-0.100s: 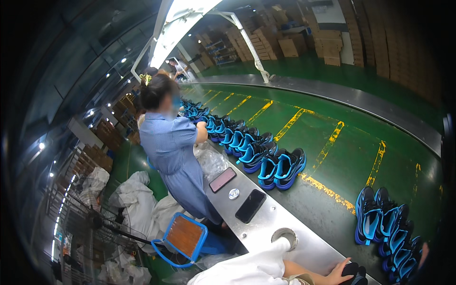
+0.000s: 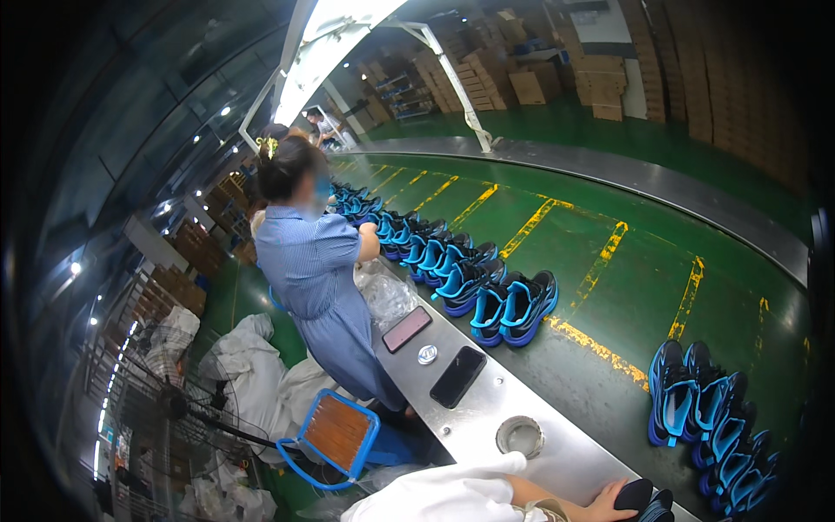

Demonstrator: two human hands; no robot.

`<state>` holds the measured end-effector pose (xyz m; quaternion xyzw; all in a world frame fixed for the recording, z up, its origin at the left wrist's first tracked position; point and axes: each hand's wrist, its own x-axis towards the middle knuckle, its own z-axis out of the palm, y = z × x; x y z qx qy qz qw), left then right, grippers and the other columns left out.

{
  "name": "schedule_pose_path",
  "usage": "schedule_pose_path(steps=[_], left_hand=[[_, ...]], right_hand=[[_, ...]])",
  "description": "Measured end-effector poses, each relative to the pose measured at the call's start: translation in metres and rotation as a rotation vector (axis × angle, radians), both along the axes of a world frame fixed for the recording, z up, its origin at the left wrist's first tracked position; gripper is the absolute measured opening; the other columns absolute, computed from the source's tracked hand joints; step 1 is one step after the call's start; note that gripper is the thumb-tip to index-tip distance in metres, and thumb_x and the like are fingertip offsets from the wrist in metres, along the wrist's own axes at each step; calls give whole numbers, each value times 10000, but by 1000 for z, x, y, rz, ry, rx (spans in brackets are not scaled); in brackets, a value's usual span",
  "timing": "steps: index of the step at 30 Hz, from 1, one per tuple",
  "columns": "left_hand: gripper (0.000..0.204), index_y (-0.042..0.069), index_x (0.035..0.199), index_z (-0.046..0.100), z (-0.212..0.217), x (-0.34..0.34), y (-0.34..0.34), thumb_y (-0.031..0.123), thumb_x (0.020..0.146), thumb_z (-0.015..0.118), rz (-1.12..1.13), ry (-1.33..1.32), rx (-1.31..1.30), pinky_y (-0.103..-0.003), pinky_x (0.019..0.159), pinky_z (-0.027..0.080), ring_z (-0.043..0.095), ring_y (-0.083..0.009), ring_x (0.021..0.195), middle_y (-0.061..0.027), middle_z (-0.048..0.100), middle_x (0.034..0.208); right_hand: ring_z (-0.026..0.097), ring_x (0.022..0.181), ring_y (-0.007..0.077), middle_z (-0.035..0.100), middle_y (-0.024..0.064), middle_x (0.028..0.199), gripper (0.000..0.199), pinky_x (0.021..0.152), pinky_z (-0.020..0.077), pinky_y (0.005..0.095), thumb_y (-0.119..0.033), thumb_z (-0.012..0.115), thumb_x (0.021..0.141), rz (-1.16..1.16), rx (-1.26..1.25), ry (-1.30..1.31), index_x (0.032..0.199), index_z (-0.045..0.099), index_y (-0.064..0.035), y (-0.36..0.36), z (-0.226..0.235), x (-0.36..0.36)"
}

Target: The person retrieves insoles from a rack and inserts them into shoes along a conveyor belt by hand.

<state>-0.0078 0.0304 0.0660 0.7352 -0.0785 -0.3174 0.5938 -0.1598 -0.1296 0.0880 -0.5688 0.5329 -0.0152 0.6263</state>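
Note:
At the lower edge, my left hand point(image 2: 604, 503) comes out of a white sleeve and is closed at the side of a black shoe point(image 2: 635, 496). A second dark shoe part shows just beside it, cut off by the picture's edge. My right hand is out of view. Nearby, on the green belt to the right, stand several black and blue sneakers point(image 2: 674, 400) in a row. Another row of such sneakers point(image 2: 517, 309) runs away along the near side of the belt.
The metal ledge point(image 2: 565, 470) bears a round ring-like thing point(image 2: 520, 437), a black phone point(image 2: 458, 377), a pink-screened phone point(image 2: 407, 330), a small round tin point(image 2: 427, 355) and clear plastic bags point(image 2: 383, 291). A co-worker point(image 2: 317, 261) stands left, near a blue-framed stool point(image 2: 339, 435) and a fan point(image 2: 174, 400).
My left hand and the shoe have shifted slightly left. The white sleeve has dropped away from the ring-like thing, which now shows whole. A blurred pinkish patch at the far right is gone.

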Motion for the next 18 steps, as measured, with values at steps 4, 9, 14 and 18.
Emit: schedule_pose_path(steps=[4,9,14,18], left_hand=[[732,97,1320,272,-2,-28,-4,430,749,587,-17,126,171,-484,981,261,317,-347,1177,-213,368,1241],[837,156,1363,149,-23,-24,-26,528,726,542,-175,342,126,-498,1009,183,189,-368,1253,-239,207,1336],[870,188,1378,136,-28,-19,-23,574,701,525,-156,452,284,-481,1028,167,128,-393,1288,-243,113,1395],[739,103,1330,251,-50,-16,28,404,732,564,-119,356,162,-447,931,339,370,-334,1172,-203,379,1269]], right_hand=[[475,1018,249,474,159,1190,523,853,386,324,-146,606,786,-54,-67,53,1235,407,36,19,28,-9],[488,893,200,512,109,1067,441,743,398,318,-186,563,807,-105,-109,2,1200,443,-24,20,-12,-25],[502,768,152,550,59,944,368,632,410,311,-226,519,828,-300,-225,-51,1165,478,-85,7,-68,-79],[512,668,114,581,20,845,319,544,419,305,-258,484,844,-530,-310,-196,1137,506,-134,21,-163,-179]])
